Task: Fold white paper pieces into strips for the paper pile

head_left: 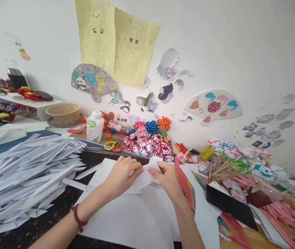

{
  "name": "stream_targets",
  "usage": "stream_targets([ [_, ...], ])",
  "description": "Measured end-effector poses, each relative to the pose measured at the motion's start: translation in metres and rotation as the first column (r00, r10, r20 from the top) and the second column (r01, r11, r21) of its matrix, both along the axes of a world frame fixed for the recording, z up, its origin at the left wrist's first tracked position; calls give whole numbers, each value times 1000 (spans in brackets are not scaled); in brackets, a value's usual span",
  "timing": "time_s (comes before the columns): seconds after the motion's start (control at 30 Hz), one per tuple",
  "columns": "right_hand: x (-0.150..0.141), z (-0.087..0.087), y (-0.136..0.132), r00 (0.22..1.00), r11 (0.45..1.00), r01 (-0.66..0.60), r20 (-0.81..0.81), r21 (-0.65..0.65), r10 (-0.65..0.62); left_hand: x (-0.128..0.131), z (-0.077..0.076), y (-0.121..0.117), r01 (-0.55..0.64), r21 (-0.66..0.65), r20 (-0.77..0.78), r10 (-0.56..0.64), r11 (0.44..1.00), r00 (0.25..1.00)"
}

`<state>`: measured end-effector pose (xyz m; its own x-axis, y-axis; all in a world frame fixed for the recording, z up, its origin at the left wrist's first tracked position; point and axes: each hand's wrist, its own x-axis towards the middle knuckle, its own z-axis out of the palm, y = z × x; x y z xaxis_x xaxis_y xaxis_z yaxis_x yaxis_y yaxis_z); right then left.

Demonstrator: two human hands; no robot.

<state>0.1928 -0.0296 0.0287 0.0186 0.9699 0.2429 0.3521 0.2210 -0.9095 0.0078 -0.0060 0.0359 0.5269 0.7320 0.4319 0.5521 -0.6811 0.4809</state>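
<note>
My left hand (122,174) and my right hand (166,176) meet over a white sheet of paper (146,176) that lies on a stack of white sheets (137,218). Both hands pinch the sheet, fingertips close together at its middle, where it is partly folded. A red cord bracelet (79,218) sits on my left wrist. The paper's upper edge peeks out above my right fingers.
A big heap of folded white paper strips (28,173) fills the left. Behind are a white glue bottle (94,126), yellow-and-red scissors (114,145), paper flowers (149,141) and a brown bowl (63,112). To the right lie a black phone (230,205) and flowers on sticks (235,164).
</note>
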Motion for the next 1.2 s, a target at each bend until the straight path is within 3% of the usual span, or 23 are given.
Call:
stream_targets([
  [0.23, -6, 1, -1, 995, 999, -32, 92, 28, 29, 9, -4, -4, 44, -181, 220, -3, 983, 976],
  [0.43, -21, 6, -10, 989, 969, 56, 122, 242, -88, 12, -5, -5, 42, -261, 251, 26, 964, 968],
  [0.67, -31, 2, -19, 959, 867, 221, 65, 446, -277, 14, 0, -10, 42, -289, 280, 43, 956, 959],
  [0.83, -19, 4, -18, 907, 810, 405, -76, 424, -413, 10, -6, -4, 32, -267, 255, 39, 963, 966],
  [1.0, 2, 6, -11, 793, 693, 609, -315, 385, -522, 2, -7, 6, -112, -255, 250, 177, 960, 952],
  [1.2, -11, 4, -9, 888, 866, 429, -294, 255, -354, 7, 4, -7, 0, -202, 423, 87, 979, 902],
])
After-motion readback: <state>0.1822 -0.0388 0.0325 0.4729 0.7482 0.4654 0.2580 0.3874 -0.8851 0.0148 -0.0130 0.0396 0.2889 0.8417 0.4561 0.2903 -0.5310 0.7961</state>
